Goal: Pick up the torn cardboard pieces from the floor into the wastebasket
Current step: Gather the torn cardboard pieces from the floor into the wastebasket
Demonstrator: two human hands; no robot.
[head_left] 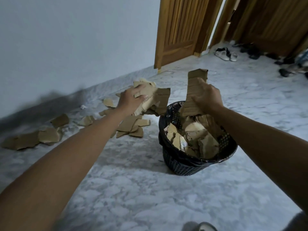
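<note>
Hands [129, 99] [205, 97] gripping torn cardboard pieces [196, 90], wastebasket [183, 165] below, no readable writing

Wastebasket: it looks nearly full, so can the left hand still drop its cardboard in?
Probably yes: the left hand holds its cardboard bundle beside the wastebasket, whose near side is open, though the right hand's strip crowds the far rim.

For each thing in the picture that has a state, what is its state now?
Left hand: grips a bunch of cardboard pieces, raised beside the basket.
Right hand: grips a long cardboard strip, upright over the basket.
Wastebasket: upright, lined, nearly full.
Floor pieces: scattered, not collected.
Wooden door: open.
</note>
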